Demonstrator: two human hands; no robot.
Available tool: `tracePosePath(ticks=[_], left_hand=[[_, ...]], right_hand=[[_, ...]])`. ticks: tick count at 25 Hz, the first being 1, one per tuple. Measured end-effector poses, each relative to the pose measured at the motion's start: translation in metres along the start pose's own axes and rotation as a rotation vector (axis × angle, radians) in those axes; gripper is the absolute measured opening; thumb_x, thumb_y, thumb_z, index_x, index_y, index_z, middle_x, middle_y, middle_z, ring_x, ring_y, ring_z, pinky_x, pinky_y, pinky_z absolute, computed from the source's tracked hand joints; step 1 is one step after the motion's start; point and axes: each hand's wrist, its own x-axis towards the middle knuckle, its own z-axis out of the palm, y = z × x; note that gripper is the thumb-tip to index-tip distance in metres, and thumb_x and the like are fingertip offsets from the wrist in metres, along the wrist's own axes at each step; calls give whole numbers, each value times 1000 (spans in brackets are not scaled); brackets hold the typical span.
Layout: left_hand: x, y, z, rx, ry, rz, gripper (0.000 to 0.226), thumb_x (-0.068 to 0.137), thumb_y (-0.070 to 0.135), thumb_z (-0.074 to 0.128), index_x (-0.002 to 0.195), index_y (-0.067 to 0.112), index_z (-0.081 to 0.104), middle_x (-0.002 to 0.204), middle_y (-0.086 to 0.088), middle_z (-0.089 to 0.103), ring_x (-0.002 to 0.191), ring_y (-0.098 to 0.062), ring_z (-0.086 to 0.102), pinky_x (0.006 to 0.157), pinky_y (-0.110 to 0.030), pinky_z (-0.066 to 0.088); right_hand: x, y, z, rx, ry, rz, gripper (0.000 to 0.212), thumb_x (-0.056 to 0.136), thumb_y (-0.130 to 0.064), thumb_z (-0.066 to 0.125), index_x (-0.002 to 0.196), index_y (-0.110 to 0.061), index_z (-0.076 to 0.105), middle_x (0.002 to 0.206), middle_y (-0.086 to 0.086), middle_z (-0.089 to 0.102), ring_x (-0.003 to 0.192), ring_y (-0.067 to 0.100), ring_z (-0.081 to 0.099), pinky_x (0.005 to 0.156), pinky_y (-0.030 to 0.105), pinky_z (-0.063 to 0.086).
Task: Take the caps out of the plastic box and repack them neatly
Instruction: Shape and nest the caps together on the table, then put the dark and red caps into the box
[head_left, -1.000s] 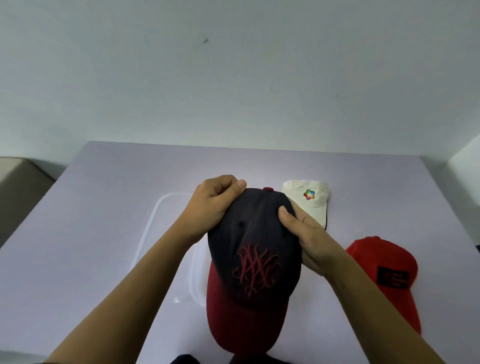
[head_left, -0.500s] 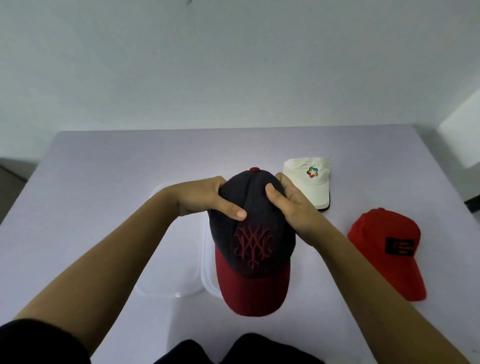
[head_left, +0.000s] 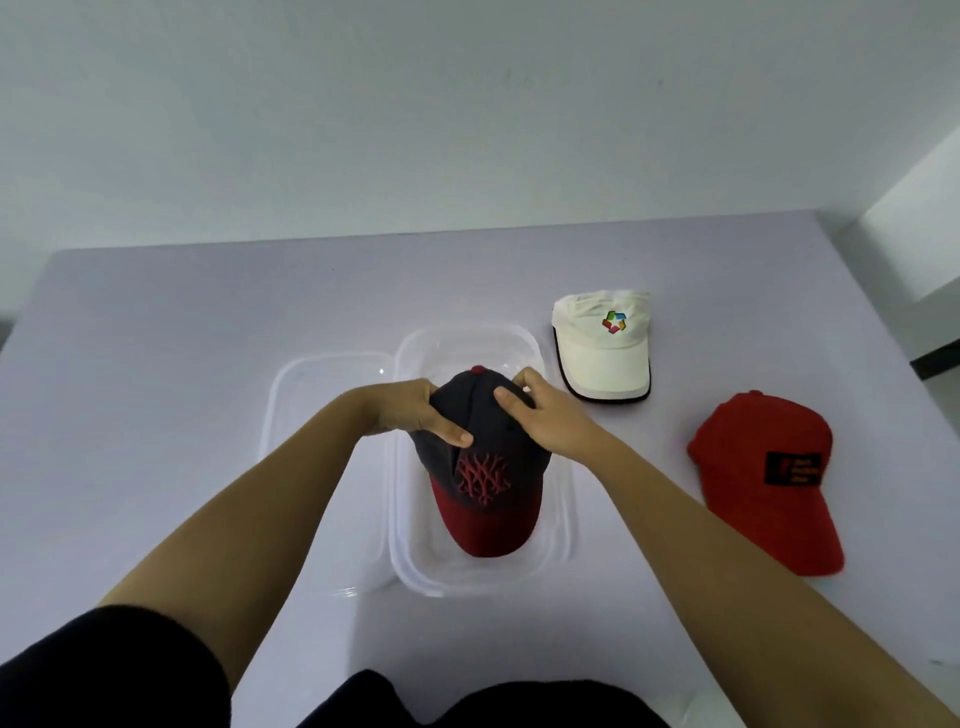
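Both bare forearms reach forward and converge. The left hand (head_left: 410, 415) and right hand (head_left: 540, 415) pinch opposite sides of the dark red-brimmed cap (head_left: 483, 467), thumbs pressed on top.

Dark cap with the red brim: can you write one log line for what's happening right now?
step: repacking | both hands grip dark cap over plastic box | lid beside | white cap, red cap on table

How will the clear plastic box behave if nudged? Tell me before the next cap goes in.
The clear plastic box looks thin-walled, so it is probably light and apt to slide on the smooth table. Its walls may flex if pinched. Low and wide, it seems unlikely to tip while the dark cap with the red brim goes in.
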Motion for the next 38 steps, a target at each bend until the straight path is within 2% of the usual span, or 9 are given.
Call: tracePosePath(ticks=[6,10,14,19,21,26,29,34,38], left_hand=[[21,-15,13,17,-48,-94,43,73,26,79,112,15,66,108,-7,72,102,-23,68,99,-38,50],[23,-16,18,48,89,-128,66,71,33,80,126,14,49,122,-5,61,112,-23,59,103,-42,46],[18,-8,14,77,181,-203,97,75,31,76,149,12,17,150,-11,36,135,-29,38,112,-41,34],[22,62,24,96,710,92,66,85,25,64,143,10,36,138,-8,52,126,-21,49,102,-28,38],[35,100,48,19,758,204,55,88,23,59,139,11,44,131,-4,58,120,-16,54,94,-21,38],[92,161,133,-64,475,254,47,88,29,59,132,12,52,110,3,60,106,-13,54,91,-25,42],[133,172,176,-124,305,184,61,86,39,62,137,11,45,130,0,54,119,-17,51,100,-30,40],[182,182,225,-345,103,122,79,73,44,75,137,13,40,135,-3,52,119,-19,54,104,-38,45],[190,186,236,-565,21,168,47,86,29,66,126,8,53,116,-4,67,101,-14,67,83,-24,56]], right_hand=[[15,16,18,-322,-94,78,37,97,-42,36,115,-9,42,101,14,61,85,27,56,72,35,43],[19,19,27,-487,-14,48,37,99,-32,38,121,-3,45,115,18,59,99,31,57,79,35,43],[12,20,14,-407,-7,-86,46,97,-29,43,137,-7,38,135,14,50,122,29,49,100,35,38],[4,30,-40,-216,236,-185,38,96,-25,45,130,-9,48,131,10,54,120,23,51,101,33,38],[-5,49,-70,-163,376,-190,33,95,-21,48,124,-7,53,126,10,58,116,24,54,98,32,40],[-41,137,-146,-96,602,-61,29,92,-16,53,118,-5,57,120,12,60,113,26,55,96,33,41],[-65,202,-186,-43,649,187,41,88,-21,58,126,-7,51,130,12,53,122,27,49,101,34,38],[-90,275,-218,303,271,472,83,82,-24,69,147,-17,19,151,11,31,135,29,36,109,44,36],[-92,287,-223,396,123,404,80,78,-21,73,144,-17,27,136,2,45,125,24,48,103,38,42]])
